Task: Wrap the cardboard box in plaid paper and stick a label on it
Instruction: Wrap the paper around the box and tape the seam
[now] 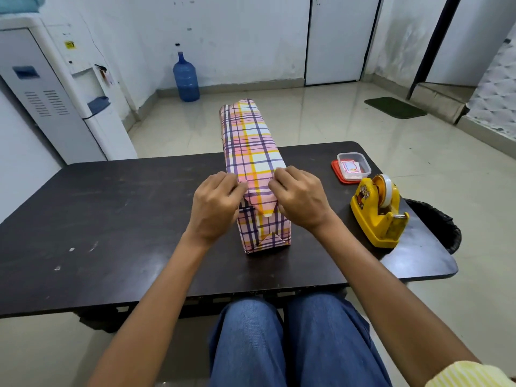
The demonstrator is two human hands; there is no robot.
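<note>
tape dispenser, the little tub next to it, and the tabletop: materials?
Tape dispenser: looks like glossy moulded yellow plastic, with a cartoon sticker on its side. Tub: clear plastic, see-through walls, sitting on a red lid. Table: dark matte board, probably laminate or painted wood; scuffed with pale marks.

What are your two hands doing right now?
Left hand: closed, pinching the plaid paper on the box at its near end.
Right hand: closed, pinching the same paper from the other side.

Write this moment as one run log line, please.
step: folding near end flap | left hand: on flap | right hand: on flap | box: wrapped, on table | label: not yet stuck | tape dispenser: untouched
</note>
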